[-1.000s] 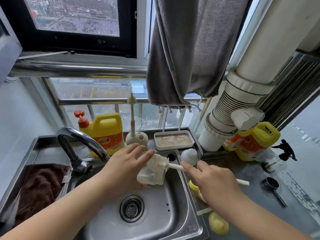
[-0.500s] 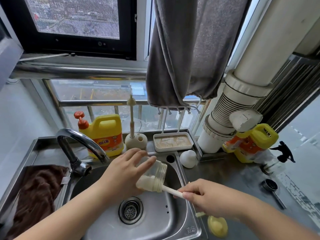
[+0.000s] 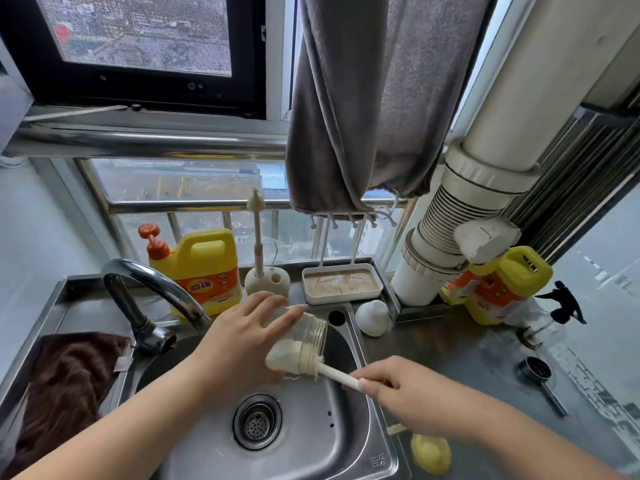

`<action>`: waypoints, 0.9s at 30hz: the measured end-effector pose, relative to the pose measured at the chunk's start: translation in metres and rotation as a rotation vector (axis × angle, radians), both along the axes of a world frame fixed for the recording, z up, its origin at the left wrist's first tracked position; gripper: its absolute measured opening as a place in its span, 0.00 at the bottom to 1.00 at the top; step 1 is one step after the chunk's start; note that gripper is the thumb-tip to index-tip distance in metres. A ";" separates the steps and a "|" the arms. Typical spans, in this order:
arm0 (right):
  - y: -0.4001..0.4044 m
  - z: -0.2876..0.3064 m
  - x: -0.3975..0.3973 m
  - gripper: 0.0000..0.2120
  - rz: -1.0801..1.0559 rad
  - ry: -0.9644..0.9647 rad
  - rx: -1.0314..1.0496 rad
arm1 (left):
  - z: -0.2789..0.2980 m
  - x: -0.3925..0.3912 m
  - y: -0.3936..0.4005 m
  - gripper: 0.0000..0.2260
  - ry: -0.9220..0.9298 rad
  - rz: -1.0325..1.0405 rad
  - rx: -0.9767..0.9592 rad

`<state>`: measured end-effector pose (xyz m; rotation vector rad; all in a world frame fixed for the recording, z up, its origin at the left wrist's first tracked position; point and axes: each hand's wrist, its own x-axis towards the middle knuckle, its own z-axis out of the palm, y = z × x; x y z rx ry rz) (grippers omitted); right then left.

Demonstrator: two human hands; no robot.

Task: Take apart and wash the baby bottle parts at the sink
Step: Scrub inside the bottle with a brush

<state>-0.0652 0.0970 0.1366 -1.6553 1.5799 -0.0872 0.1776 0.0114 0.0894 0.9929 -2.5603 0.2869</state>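
clear plastic bottle [image 3: 304, 337] sits in the left hand [image 3: 242, 341], fingers [image 3: 277, 303] curled over its top side w/ thumb hidden underneath, mouth tipped toward the right. bottle hangs over the sink [image 3: 349, 441], above the drain strainer [image 3: 257, 420]. right hand [image 3: 408, 396] pinches the cream handle of the bottle brush [image 3: 311, 363] betw. thumb and curled fingers [image 3: 367, 384]; brush head is pushed into the bottle mouth, bristles filling the lower part of the neck.

outward: chrome faucet [image 3: 152, 289] arches in from the left, spout ending just beside the left wrist. brown cloth [image 3: 69, 386] lies left of the sink. behind it, yellow detergent jug [image 3: 204, 268] w/ orange pump, then a small brush upright in a round stand [image 3: 266, 280], then a white tray [image 3: 341, 284] w/ a rack above it. white dome cap [image 3: 372, 317] rests on the steel table [image 3: 467, 358] just right of the sink corner. yellow bottle part [image 3: 431, 453] lies on the table below the right forearm, partly covered. further right: second yellow jug [image 3: 502, 285] leaning by the big white pipe [image 3: 485, 202], black spray trigger [image 3: 562, 301], metal measuring scoop [image 3: 540, 375]. grey towel [image 3: 374, 98] hangs over the window bars.
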 end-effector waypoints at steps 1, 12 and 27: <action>-0.003 0.004 -0.003 0.11 -0.099 -0.172 0.137 | 0.000 0.000 0.000 0.39 0.026 0.000 0.006; -0.012 0.007 -0.010 0.29 0.263 0.752 -0.710 | 0.002 0.001 -0.007 0.42 0.008 -0.037 0.075; -0.009 0.017 0.006 0.14 -0.223 -0.351 0.321 | 0.000 0.004 -0.005 0.34 0.029 -0.046 -0.022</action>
